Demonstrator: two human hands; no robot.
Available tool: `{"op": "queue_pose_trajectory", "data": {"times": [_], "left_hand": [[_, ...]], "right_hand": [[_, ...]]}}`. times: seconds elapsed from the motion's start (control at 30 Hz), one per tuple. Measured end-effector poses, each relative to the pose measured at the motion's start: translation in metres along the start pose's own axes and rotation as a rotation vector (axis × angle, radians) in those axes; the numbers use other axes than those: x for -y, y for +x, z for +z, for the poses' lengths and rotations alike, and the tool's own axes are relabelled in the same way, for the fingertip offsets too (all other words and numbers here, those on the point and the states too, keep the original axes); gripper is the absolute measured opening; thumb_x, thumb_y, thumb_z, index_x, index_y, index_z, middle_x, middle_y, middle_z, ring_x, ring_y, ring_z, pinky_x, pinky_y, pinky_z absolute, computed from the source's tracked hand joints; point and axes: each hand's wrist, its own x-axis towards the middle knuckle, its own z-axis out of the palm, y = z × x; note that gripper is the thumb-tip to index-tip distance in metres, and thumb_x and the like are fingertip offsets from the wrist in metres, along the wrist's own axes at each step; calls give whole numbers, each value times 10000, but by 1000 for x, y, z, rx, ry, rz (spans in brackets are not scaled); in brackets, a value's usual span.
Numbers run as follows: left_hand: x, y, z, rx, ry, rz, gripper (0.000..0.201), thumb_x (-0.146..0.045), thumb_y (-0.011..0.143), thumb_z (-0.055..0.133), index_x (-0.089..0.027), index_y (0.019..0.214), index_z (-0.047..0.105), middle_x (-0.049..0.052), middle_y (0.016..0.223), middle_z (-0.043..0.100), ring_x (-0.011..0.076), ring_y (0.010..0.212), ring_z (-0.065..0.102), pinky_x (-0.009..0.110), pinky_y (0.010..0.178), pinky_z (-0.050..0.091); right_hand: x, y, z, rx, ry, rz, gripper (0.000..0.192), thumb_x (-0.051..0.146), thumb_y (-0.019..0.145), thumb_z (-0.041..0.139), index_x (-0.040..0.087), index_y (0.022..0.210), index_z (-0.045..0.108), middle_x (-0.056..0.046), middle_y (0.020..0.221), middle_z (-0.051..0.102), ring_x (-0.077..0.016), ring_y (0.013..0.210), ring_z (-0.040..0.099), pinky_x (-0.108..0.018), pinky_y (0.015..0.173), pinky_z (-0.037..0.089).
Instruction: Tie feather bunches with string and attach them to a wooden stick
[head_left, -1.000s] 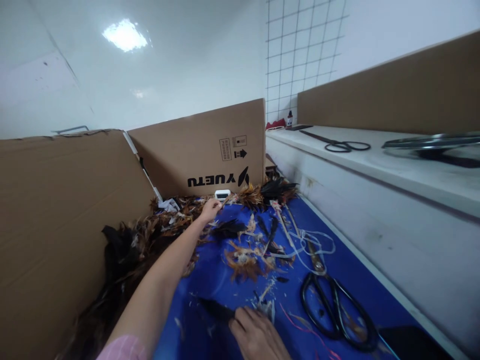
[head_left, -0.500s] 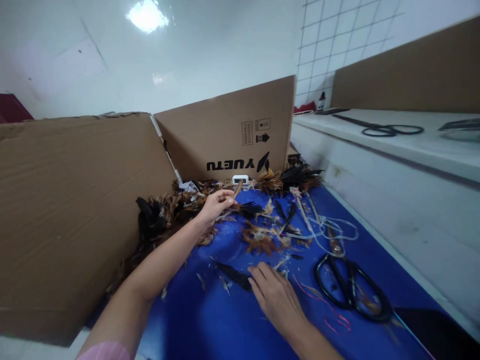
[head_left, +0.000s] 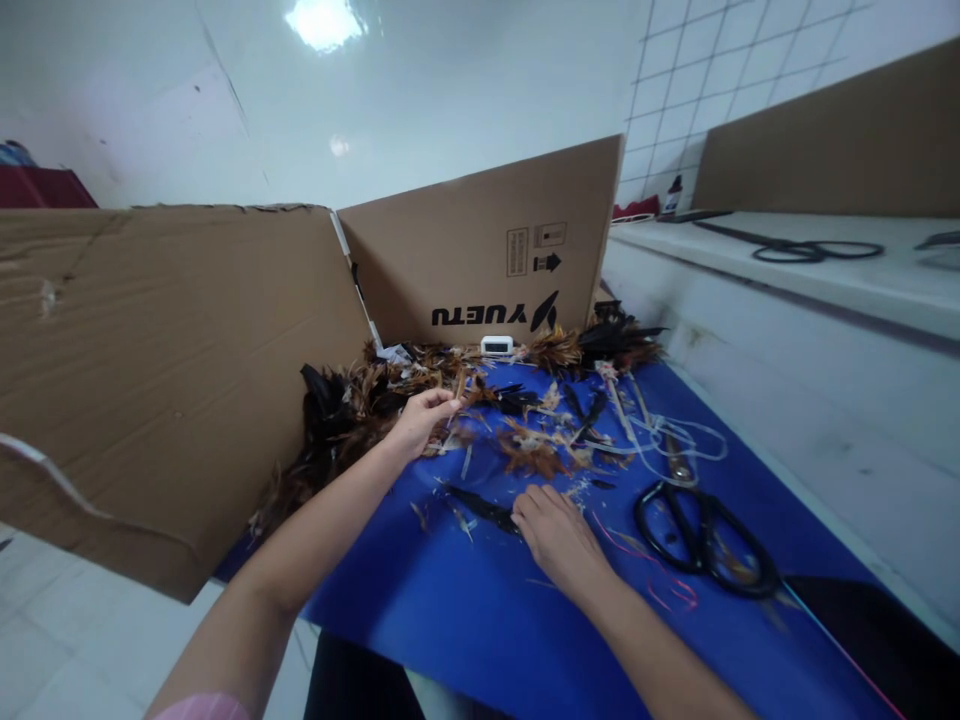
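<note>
Pinching a thin brown feather, my left hand hovers by the feather pile's edge at eleven o'clock; my right hand presses flat, fingertips on a long black feather; bare blue mat lies at six o'clock.

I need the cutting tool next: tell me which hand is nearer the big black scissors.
Right. The right hand lies flat on the blue mat just left of the black scissors; the left hand is farther off, at the feather pile.
</note>
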Motion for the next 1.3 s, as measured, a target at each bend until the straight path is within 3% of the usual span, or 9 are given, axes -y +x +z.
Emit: {"op": "queue_pose_trajectory", "data": {"times": [0.13, 0.23, 0.37, 0.47, 0.57, 0.73, 0.97, 1.17, 1.3], "left_hand": [[7, -16, 7, 2, -183, -55, 293, -269, 571, 761, -144, 745, 561, 1, 727, 629, 90, 648, 576, 240, 660, 446], [17, -32, 19, 21, -262, -101, 309, -255, 559, 766, -149, 742, 541, -25, 648, 593, 78, 588, 564, 246, 654, 451], [37, -56, 42, 44, -163, -125, 315, -282, 541, 773, -129, 724, 567, -33, 584, 564, 65, 526, 515, 217, 580, 421], [51, -69, 58, 103, -90, -84, 310, -315, 556, 761, -116, 690, 564, -20, 614, 575, 67, 552, 509, 206, 572, 405], [61, -75, 67, 131, -36, -57, 313, -337, 575, 747, -113, 670, 550, -16, 599, 564, 77, 550, 512, 213, 569, 406], [69, -75, 64, 176, 34, -29, 325, -397, 625, 700, -119, 685, 544, -10, 591, 556, 101, 533, 526, 232, 545, 419], [69, -76, 48, 189, 263, 102, 271, -354, 787, 540, -134, 935, 598, 19, 743, 614, 101, 631, 557, 224, 625, 442], [68, -78, 43, 205, 588, 256, 206, -264, 823, 479, -163, 920, 631, 11, 748, 644, 100, 645, 563, 209, 646, 430], [70, -71, 36, 150, 748, 380, 195, -220, 833, 462, -178, 909, 636, 19, 796, 656, 115, 723, 580, 214, 701, 434]], "right_hand": [[-2, 1, 0, -48, 36, 41, 127, 215, 873, 462, 167, 888, 578, -69, 843, 569, -213, 821, 505, -345, 751, 394], [-1, 2, 0, -102, 216, 88, 175, 236, 867, 471, 159, 999, 556, -81, 921, 572, -202, 862, 534, -338, 786, 420], [3, 5, -2, -93, 519, 201, 289, 289, 820, 527, 181, 1088, 522, -34, 842, 591, -161, 740, 569, -286, 693, 460], [5, 7, -4, -36, 643, 300, 210, 343, 796, 536, 196, 946, 556, 11, 702, 593, -136, 590, 545, -249, 565, 442], [4, 7, -5, -34, 703, 373, 199, 389, 801, 501, 200, 785, 560, 13, 634, 603, -141, 563, 557, -236, 526, 426], [1, 4, -1, 27, 776, 398, 186, 371, 807, 475, 218, 822, 579, -4, 660, 674, -178, 599, 630, -266, 589, 464], [-3, 2, -1, 60, 741, 460, 234, 388, 803, 500, 232, 959, 577, -15, 764, 709, -180, 643, 651, -281, 639, 474], [-6, 1, 0, 76, 729, 479, 274, 396, 799, 493, 209, 976, 586, -49, 809, 714, -180, 644, 655, -293, 632, 492], [-3, 1, -2, 92, 712, 483, 263, 388, 794, 481, 199, 938, 594, -48, 774, 710, -182, 636, 655, -293, 617, 496]]}}
